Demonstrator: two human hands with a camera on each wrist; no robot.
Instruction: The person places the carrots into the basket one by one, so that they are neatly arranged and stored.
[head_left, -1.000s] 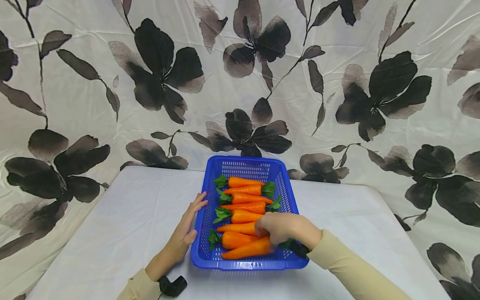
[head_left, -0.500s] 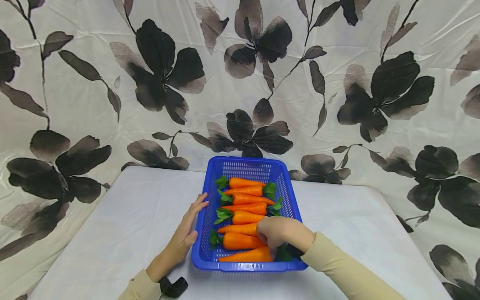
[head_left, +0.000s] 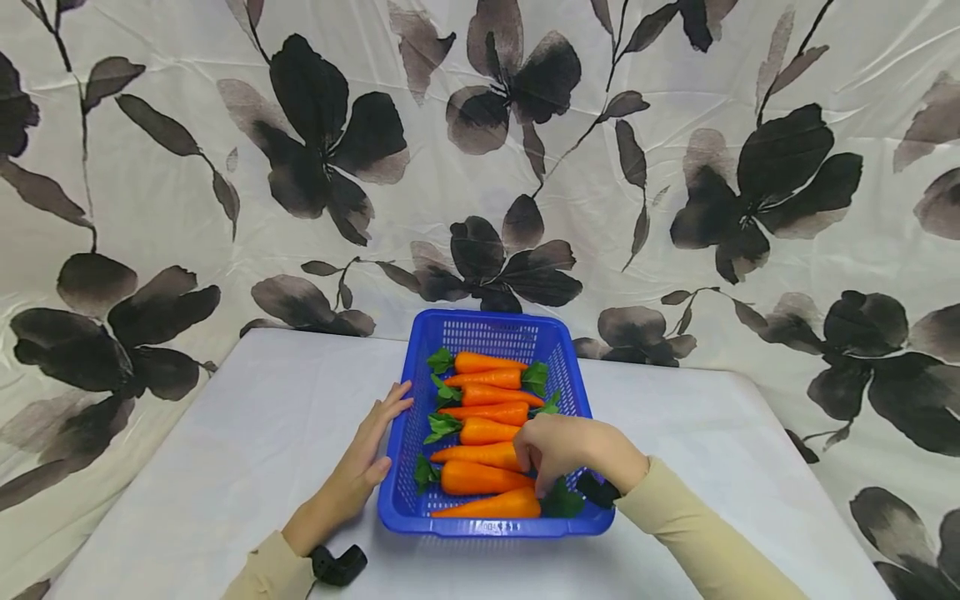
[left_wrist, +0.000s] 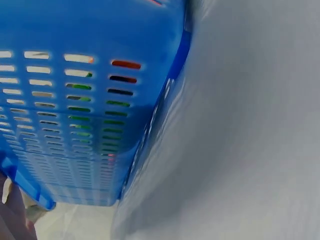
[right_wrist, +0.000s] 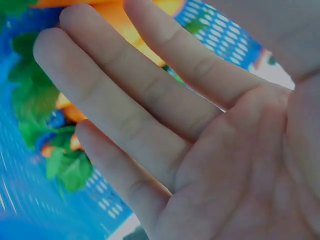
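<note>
A blue perforated plastic basket (head_left: 495,527) holds several orange carrots with green leafy tops, laid crosswise in a row, their tops pointing both left and right. Over its front right part hovers my right hand (head_left: 573,450), palm down, above the thick ends of the nearest carrots. In the right wrist view, its fingers (right_wrist: 110,95) are extended and hold nothing. The front carrot (head_left: 491,505) lies along the near wall, leaves (head_left: 562,500) to the right. My left hand (head_left: 356,467) rests with straight fingers against the basket's left rim. The basket's outer side wall (left_wrist: 75,30) fills much of the left wrist view.
The basket stands on a white-covered table (head_left: 285,417). Behind hangs a white curtain (head_left: 420,192) with dark flowers. A black wrist device (head_left: 339,565) sits beside the left sleeve, and another black device (head_left: 597,489) is under the right wrist.
The front carrot has been set lower, nearer the basket's front wall, and let go. My right hand has then lifted slightly off it, uncovering its leaves. The left hand stays at the rim.
</note>
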